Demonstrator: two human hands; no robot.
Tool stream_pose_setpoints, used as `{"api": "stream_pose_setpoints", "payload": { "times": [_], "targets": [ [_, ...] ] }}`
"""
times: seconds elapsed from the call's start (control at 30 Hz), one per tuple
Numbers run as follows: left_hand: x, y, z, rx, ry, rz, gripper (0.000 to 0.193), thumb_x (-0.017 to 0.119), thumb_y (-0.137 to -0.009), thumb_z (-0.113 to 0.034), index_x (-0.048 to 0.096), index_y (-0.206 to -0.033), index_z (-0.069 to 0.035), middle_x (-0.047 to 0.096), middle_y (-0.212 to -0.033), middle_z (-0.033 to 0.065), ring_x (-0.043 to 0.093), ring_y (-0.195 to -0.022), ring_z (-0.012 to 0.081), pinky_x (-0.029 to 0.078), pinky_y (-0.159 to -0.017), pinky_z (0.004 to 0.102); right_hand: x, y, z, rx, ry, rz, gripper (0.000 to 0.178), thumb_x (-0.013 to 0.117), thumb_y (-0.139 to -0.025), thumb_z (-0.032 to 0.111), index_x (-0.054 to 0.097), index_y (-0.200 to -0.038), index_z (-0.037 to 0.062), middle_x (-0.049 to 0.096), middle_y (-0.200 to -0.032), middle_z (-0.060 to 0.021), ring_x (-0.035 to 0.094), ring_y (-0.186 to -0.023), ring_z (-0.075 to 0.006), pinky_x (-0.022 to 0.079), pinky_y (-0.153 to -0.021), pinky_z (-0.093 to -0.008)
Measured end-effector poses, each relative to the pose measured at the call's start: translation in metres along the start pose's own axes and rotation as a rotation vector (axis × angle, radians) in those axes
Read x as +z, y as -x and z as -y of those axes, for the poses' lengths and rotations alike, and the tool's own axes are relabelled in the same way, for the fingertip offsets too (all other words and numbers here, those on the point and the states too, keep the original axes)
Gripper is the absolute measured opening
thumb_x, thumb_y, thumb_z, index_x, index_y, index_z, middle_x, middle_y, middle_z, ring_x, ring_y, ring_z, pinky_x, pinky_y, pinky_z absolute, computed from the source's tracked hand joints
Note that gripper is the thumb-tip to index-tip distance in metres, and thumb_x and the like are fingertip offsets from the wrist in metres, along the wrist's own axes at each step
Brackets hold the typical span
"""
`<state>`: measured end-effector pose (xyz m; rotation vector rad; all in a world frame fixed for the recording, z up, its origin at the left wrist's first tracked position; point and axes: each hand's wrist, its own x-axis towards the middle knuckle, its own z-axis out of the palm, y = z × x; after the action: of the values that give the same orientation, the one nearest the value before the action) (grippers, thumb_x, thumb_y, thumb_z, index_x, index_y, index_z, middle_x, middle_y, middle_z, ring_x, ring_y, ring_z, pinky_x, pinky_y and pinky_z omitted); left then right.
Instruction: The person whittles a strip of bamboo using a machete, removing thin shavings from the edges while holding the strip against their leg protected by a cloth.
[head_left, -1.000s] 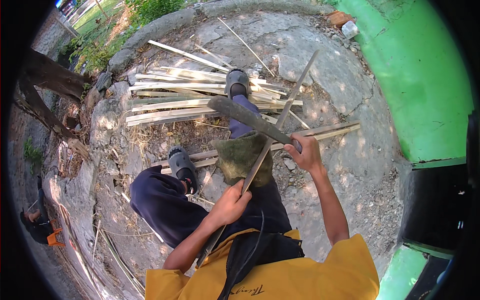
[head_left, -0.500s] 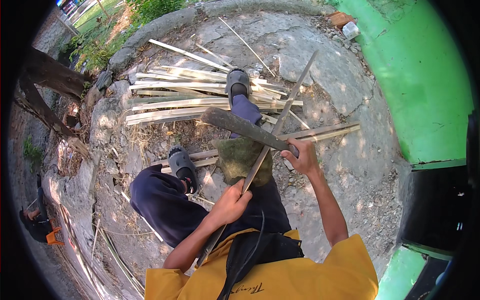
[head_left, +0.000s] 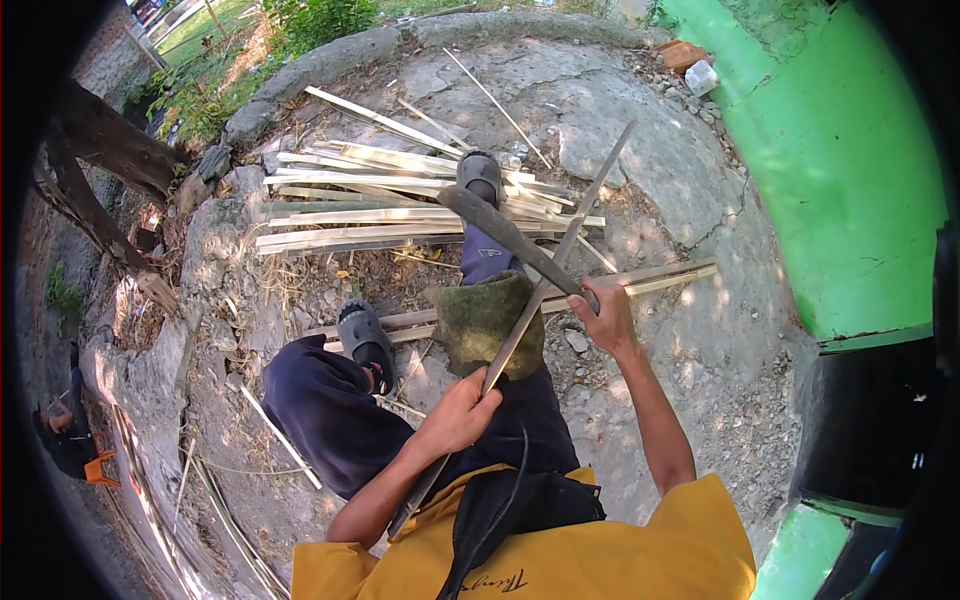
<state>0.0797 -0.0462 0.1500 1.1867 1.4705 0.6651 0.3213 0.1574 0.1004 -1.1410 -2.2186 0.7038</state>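
Note:
My left hand (head_left: 460, 412) is closed round a long bamboo strip (head_left: 601, 180) that slants from beside my waist to the far right. My right hand (head_left: 606, 318) grips the handle end of a machete (head_left: 500, 230), its broad dark blade pointing far left. The blade crosses over the strip just beyond my knee; whether its edge touches, I cannot tell. Below the crossing, the strip passes over a greenish cloth pad (head_left: 478, 325) on my right knee. The machete's handle is mostly hidden in my fingers.
Split bamboo strips (head_left: 350, 238) lie piled on the ground ahead, around my right shoe (head_left: 480, 176). Two longer pieces (head_left: 660, 276) lie crosswise nearer me. A green wall (head_left: 830, 180) stands at right, wooden posts (head_left: 110, 150) at left. Another person (head_left: 68, 440) is at far left.
The machete's blade has swung away from me and to the right, now pointing more steeply forward. My left hand keeps hold of the bamboo strip in nearly the same place.

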Motion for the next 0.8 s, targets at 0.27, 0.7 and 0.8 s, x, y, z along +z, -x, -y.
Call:
{"api": "stream_pose_setpoints", "payload": {
  "times": [0.27, 0.7, 0.8],
  "targets": [
    [-0.002, 0.002, -0.003, 0.003, -0.011, -0.004, 0.030, 0.056, -0.098, -0.021, 0.055, -0.107, 0.007, 0.062, -0.081, 0.0314, 0.064, -0.086, 0.0522, 0.047, -0.077, 0.0537, -0.012, -0.024, -0.017, 0.070, 0.076, 0.015, 0.065, 0.062, -0.095, 0.066, 0.072, -0.090, 0.0022, 0.052, -0.054, -0.0138, 0.057, -0.051, -0.0338, 0.041, -0.053, -0.0439],
    [-0.002, 0.002, -0.006, -0.048, -0.001, 0.020, 0.031, 0.056, -0.098, -0.022, 0.056, -0.111, 0.006, 0.064, -0.084, 0.0309, 0.066, -0.088, 0.0506, 0.049, -0.079, 0.0525, -0.011, -0.040, -0.033, 0.111, 0.032, -0.045, 0.072, 0.062, -0.094, 0.068, 0.075, -0.099, -0.0027, 0.055, -0.056, -0.0165, 0.058, -0.051, -0.0309, 0.040, -0.054, -0.0432],
    [-0.001, -0.001, -0.004, -0.020, -0.013, -0.001, 0.031, 0.056, -0.098, -0.022, 0.056, -0.111, 0.006, 0.064, -0.084, 0.0313, 0.065, -0.089, 0.0518, 0.049, -0.080, 0.0533, 0.002, -0.015, -0.023, 0.007, -0.027, -0.072, 0.070, 0.062, -0.094, 0.067, 0.075, -0.099, -0.0018, 0.054, -0.055, -0.0156, 0.056, -0.049, -0.0297, 0.039, -0.053, -0.0432]
  ]
}}
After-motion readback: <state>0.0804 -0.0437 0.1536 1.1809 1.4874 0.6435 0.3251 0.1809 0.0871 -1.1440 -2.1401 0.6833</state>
